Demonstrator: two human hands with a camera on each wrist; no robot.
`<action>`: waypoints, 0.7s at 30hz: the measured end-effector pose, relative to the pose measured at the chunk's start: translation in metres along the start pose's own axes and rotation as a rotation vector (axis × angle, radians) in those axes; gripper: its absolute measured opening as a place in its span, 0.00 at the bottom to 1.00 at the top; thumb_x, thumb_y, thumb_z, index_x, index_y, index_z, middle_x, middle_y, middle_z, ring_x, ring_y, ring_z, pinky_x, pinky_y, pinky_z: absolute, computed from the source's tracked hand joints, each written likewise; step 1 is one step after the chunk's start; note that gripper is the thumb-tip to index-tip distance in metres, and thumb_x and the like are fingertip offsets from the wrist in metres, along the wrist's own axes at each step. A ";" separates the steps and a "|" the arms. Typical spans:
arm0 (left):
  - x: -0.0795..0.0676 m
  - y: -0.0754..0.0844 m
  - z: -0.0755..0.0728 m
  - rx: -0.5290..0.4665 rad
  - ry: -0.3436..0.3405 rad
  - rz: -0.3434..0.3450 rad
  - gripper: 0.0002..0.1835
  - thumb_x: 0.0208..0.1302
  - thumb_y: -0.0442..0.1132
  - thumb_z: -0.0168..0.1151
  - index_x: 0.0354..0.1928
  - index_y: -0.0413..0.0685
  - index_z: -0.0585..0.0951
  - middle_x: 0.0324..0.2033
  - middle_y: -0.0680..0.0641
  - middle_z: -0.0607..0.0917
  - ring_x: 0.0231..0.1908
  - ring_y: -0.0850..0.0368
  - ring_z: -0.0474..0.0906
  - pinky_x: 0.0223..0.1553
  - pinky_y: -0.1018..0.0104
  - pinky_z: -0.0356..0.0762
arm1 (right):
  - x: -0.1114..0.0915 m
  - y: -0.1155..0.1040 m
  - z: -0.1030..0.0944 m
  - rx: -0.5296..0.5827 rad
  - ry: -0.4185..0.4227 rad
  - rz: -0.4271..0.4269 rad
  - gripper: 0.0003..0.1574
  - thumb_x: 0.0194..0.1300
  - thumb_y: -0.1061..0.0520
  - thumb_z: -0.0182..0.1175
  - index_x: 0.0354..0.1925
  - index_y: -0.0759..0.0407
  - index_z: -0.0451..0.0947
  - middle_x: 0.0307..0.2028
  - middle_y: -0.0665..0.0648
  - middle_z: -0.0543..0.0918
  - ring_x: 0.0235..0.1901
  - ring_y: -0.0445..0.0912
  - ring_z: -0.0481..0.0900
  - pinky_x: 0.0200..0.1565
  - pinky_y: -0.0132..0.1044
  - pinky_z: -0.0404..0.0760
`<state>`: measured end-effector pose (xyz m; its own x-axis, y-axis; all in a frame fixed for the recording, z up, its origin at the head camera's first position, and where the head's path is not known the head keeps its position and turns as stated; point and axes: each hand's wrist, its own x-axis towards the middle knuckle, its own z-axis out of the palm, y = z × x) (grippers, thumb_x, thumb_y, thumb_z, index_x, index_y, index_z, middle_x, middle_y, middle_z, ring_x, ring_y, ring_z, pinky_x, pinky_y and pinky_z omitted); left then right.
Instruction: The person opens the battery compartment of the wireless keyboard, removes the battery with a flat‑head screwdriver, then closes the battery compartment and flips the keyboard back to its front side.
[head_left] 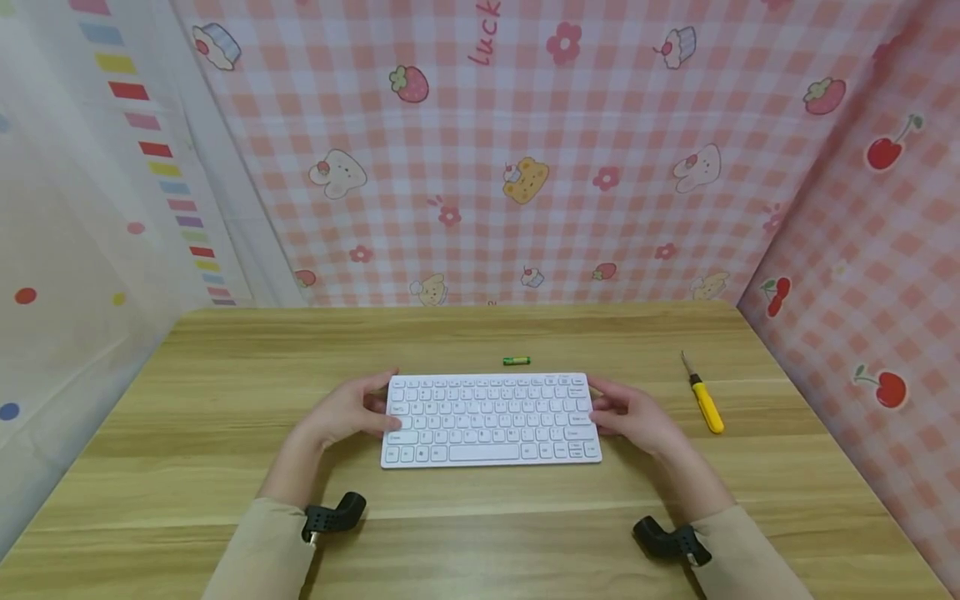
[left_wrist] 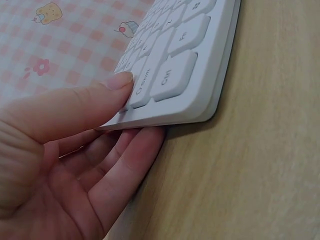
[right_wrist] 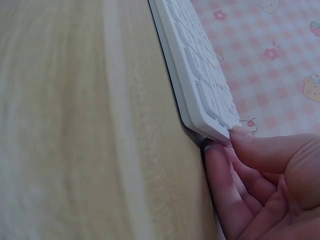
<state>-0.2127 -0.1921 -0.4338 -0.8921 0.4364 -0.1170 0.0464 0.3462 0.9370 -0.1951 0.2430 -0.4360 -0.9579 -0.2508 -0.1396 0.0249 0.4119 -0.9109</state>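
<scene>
A white keyboard [head_left: 483, 452] lies key side up at the middle of the wooden table, its space bar toward me. My left hand [head_left: 351, 414] grips its left end; in the left wrist view the thumb [left_wrist: 95, 102] presses on top near the Shift key while the other fingers [left_wrist: 132, 155] reach under the edge. At the opposite end my right hand [head_left: 633, 417] pinches the keyboard, thumb [right_wrist: 265, 150] on the upper rim and fingers [right_wrist: 225, 182] beneath. How far the fingers extend underneath is hidden.
Just behind the keyboard lies a small green battery [head_left: 517, 361]. A screwdriver with a yellow handle [head_left: 707, 406] rests to the right of my right hand. Patterned cloth [head_left: 480, 233] hangs behind the wooden table [head_left: 480, 533] and along both sides.
</scene>
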 end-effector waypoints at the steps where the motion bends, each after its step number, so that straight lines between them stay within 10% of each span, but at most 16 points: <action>1: 0.000 0.000 0.000 0.001 -0.001 0.001 0.50 0.54 0.28 0.73 0.74 0.29 0.53 0.49 0.35 0.81 0.41 0.50 0.78 0.38 0.64 0.83 | 0.000 0.000 0.000 -0.011 0.002 -0.002 0.37 0.69 0.67 0.59 0.72 0.67 0.60 0.50 0.68 0.80 0.44 0.49 0.80 0.44 0.37 0.84; 21: -0.003 -0.003 -0.004 0.133 0.035 0.014 0.49 0.53 0.33 0.76 0.73 0.32 0.58 0.39 0.42 0.81 0.41 0.50 0.74 0.40 0.67 0.74 | 0.002 -0.006 0.005 -0.064 -0.024 -0.017 0.36 0.68 0.67 0.60 0.70 0.72 0.61 0.46 0.65 0.79 0.39 0.47 0.76 0.35 0.37 0.83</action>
<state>-0.2118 -0.1978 -0.4347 -0.9060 0.4135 -0.0906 0.1160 0.4484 0.8863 -0.1962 0.2358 -0.4331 -0.9509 -0.2790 -0.1344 -0.0102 0.4621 -0.8868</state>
